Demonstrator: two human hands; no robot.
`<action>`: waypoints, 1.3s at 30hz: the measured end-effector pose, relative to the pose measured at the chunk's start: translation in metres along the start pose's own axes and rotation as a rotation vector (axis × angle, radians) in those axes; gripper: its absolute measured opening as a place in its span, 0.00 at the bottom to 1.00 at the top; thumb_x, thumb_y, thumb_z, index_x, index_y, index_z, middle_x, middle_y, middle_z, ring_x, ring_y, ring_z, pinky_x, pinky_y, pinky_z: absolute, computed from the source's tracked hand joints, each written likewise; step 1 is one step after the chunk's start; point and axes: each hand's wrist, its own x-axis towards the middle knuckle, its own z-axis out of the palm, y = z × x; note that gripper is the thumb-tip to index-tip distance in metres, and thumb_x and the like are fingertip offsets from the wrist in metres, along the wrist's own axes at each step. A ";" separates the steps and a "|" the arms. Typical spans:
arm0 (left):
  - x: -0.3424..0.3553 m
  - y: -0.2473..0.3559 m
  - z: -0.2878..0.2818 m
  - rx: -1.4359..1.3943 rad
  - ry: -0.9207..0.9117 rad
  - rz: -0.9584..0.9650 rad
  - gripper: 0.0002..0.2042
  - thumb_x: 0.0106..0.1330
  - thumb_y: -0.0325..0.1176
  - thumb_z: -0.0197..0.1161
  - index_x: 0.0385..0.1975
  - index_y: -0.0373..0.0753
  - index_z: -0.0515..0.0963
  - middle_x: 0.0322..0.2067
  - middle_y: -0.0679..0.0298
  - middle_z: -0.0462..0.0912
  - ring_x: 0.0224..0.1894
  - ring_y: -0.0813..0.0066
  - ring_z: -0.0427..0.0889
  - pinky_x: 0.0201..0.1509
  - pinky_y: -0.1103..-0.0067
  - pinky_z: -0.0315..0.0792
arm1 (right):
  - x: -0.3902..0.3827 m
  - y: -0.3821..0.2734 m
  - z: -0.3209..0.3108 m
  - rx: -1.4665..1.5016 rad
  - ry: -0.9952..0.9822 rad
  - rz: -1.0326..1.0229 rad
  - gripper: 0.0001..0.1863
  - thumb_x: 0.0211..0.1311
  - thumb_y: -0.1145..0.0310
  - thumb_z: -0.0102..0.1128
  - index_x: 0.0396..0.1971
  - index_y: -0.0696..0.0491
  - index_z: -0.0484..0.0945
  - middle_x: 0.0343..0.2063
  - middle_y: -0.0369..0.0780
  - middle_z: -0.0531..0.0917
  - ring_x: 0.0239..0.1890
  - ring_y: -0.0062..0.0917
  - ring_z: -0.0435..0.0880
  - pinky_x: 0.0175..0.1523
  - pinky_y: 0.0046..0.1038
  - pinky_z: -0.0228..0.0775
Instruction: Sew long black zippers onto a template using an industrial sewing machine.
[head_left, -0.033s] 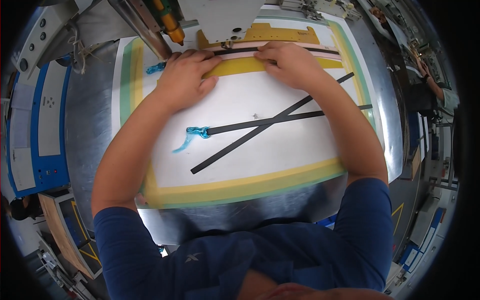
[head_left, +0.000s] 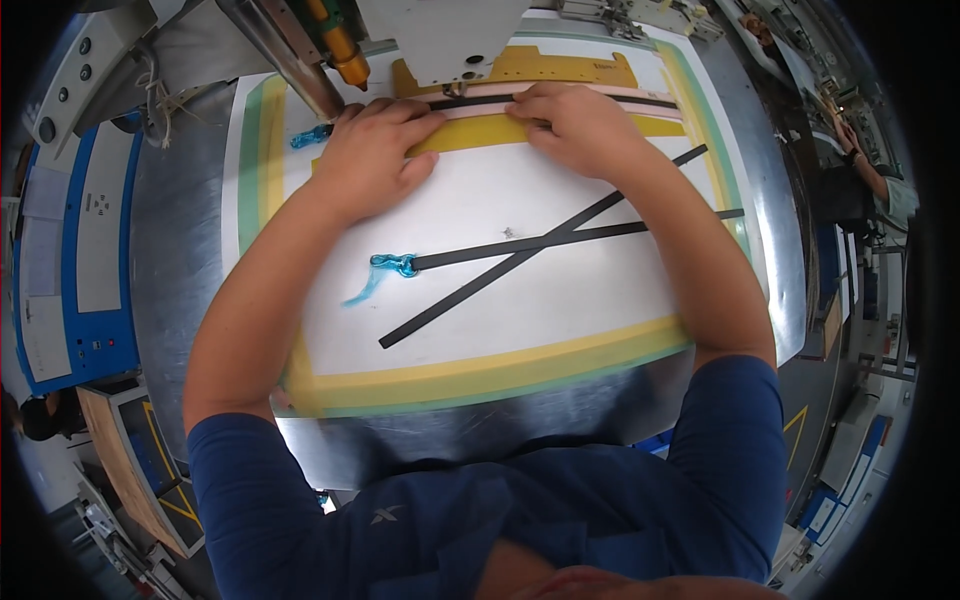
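Observation:
A yellow template (head_left: 470, 131) with pink strips along its slot lies on a white sheet (head_left: 480, 190), with a black strip (head_left: 630, 99) running between the pink ones. My left hand (head_left: 375, 150) rests flat on the template's left part, fingers spread. Further right, the bent fingers of my right hand (head_left: 570, 125) lie on the template and strip, thumb apart; their tips are partly hidden. Two more black strips cross on the sheet: a plain strip (head_left: 440, 307) and another strip (head_left: 480, 252) ending in a shiny blue piece (head_left: 395, 264).
A white machine head (head_left: 440, 40) with a small metal foot hangs over the template. Left of it are a metal post (head_left: 300, 75) and a brass-coloured cylinder (head_left: 348, 68). Yellow and green tape (head_left: 500, 370) edges the sheet. A blue-and-white cabinet (head_left: 100, 270) stands left; another person (head_left: 865, 190) is at right.
The sheet, with the template and the crossed strips, has slid very slightly left. Both hands keep nearly the same place and pose.

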 end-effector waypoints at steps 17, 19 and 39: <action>0.039 0.044 0.010 -0.003 -0.041 -0.027 0.22 0.67 0.42 0.61 0.61 0.47 0.82 0.58 0.57 0.81 0.63 0.56 0.76 0.72 0.57 0.64 | -0.021 0.055 -0.010 0.055 0.001 0.018 0.19 0.63 0.68 0.56 0.52 0.49 0.88 0.57 0.38 0.86 0.56 0.36 0.85 0.62 0.36 0.76; 0.043 0.049 0.011 -0.013 -0.067 -0.039 0.23 0.68 0.42 0.61 0.62 0.48 0.82 0.58 0.57 0.81 0.64 0.56 0.76 0.72 0.58 0.64 | -0.027 0.067 -0.012 0.050 -0.005 0.031 0.19 0.63 0.68 0.56 0.52 0.49 0.88 0.58 0.37 0.86 0.56 0.36 0.85 0.62 0.36 0.76; 0.077 0.082 0.024 -0.010 -0.111 -0.037 0.22 0.68 0.43 0.62 0.61 0.46 0.82 0.56 0.57 0.81 0.60 0.55 0.78 0.67 0.59 0.69 | -0.030 0.084 -0.007 0.066 0.008 -0.014 0.18 0.63 0.67 0.58 0.49 0.50 0.89 0.55 0.37 0.86 0.53 0.36 0.86 0.60 0.36 0.78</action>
